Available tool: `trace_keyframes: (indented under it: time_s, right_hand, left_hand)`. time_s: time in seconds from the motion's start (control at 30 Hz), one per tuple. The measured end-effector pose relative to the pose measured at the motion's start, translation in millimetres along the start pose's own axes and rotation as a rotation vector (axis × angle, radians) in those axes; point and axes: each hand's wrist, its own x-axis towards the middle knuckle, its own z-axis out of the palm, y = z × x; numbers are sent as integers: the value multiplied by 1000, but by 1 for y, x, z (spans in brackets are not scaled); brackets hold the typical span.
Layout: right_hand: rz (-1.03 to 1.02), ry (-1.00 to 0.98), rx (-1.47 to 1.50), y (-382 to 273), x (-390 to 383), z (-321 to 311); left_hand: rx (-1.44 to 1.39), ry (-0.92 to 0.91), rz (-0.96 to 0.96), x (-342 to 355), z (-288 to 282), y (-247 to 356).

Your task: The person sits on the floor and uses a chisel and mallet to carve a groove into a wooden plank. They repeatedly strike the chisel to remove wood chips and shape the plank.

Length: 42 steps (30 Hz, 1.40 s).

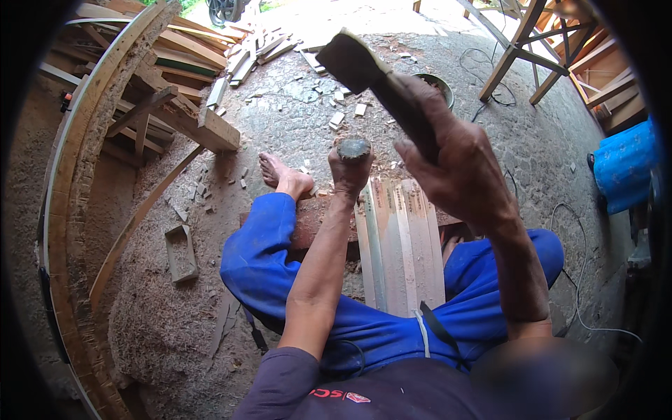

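Observation:
My right hand (455, 161) is raised to the right of centre, its fingers wrapped round the handle of a dark wooden mallet (350, 61). The mallet's broad, worn head points up and left, well above the work. Closed in a fist, my left hand (346, 173) holds a chisel upright by its handle; the round, battered handle end (353, 148) faces up, and the blade is hidden under the hand. Several pale boards (400, 259) lie side by side between my legs, across a reddish wooden beam (315, 222). Dark marks run across their far ends, near my left hand.
Wood offcuts (337, 119) and shavings litter the floor. A small wooden box (182, 253) sits at left, near a long curved bench edge (66, 231). A bucket (446, 89), trestle (514, 52), blue drum (625, 168) and loose cord (579, 294) stand or lie rightward.

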Motion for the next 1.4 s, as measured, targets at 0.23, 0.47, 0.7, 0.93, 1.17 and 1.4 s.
trace_keyframes:
  time_s: [0.23,0.47,0.7,0.93,1.17,1.4]
  right_hand:
    - [-187,357,-212,9,8,12]
    - [326,-472,-124,55,-96,35]
    - [142,-344,-200,56,28,42]
    - [314,-628,-274,114,6,45]
    - [861,-297,380,78,-99,48]
    - [1246,-152,647,99,-166,68]
  left_hand:
    - [-9,41,4,-12,-2,17]
    - [166,-111,112,-94,-17,37]
    - [-173,-17,-711,91,1,-34]
    - [105,0,-32,47,21,-28]
    - [160,14,-737,116,39,-126]
    - [-118,-442,-1252,102,19,-166]
